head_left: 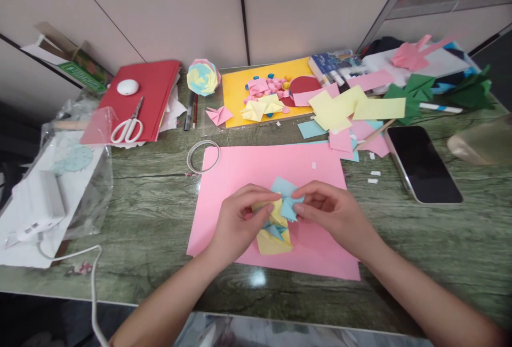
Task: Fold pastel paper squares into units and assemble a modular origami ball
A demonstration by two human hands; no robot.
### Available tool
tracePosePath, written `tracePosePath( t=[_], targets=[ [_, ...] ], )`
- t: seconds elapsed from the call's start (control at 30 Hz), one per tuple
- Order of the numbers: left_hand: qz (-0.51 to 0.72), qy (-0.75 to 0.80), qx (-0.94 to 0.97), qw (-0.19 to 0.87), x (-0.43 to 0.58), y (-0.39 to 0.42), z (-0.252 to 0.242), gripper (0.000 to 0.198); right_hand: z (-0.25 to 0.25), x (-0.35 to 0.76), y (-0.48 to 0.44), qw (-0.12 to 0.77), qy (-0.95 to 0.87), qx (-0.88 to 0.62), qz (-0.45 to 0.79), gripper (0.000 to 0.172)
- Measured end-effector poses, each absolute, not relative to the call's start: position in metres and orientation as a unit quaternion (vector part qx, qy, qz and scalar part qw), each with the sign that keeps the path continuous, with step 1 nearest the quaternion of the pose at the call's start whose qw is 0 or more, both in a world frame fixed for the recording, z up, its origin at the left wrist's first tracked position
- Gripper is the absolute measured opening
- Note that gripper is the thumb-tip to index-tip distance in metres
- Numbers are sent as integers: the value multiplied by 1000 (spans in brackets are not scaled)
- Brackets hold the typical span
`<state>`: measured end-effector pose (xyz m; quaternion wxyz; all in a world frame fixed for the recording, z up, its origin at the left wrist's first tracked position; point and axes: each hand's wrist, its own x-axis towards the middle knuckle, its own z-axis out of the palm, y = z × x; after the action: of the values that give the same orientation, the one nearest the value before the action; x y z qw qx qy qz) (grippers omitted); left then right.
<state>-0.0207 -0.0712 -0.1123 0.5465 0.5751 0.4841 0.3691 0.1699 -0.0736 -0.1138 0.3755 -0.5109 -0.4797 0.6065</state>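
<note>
Biggest first: we have a dark green wood-grain table (148,203), glossy, running under everything. Clear plastic bag (100,187) at its left side. Pink sheet (240,171) lies flat near the front, in the middle. Red folder (156,88) at back left, yellow sheet (232,91) at back centre with small folded paper bits on it.

Hands next, both over the pink sheet. Left hand (242,216): thumb and fingers close together, pinching a yellow part of the folded paper piece (275,243). Right hand (336,211): also a narrow pinch, on a light-blue part of that same piece. We place the piece between the two hands, above the pink sheet; whether its lower end touches the sheet, we can't tell.

Black-screened phone (424,164) lies right of the pink sheet. Multicoloured paper ball (203,77) sits behind, just left of the yellow sheet. White-handled scissors (128,129) rest on the red folder's front part. Tape ring (189,161) overlaps the pink sheet's back left corner. White oval object (128,87) on the red folder. Smallest we note: white scraps (373,173), left of the phone.
</note>
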Motion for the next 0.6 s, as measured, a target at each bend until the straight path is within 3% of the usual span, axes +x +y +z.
tracePosePath(
  t=[0.2, 0.5, 0.6],
  targets=[
    [377, 490, 588, 522, -19, -74, -115, 25, -113, 167, -78, 385, -478, -528, 586, 4],
    [379, 468, 546, 582, -19, -69, -118, 17, -115, 166, -81, 371, -492, -527, 585, 9],
    [351, 483, 511, 618, -23, -66, -118, 31, -116, 166, -81, 366, -496, -532, 581, 9]
  ],
)
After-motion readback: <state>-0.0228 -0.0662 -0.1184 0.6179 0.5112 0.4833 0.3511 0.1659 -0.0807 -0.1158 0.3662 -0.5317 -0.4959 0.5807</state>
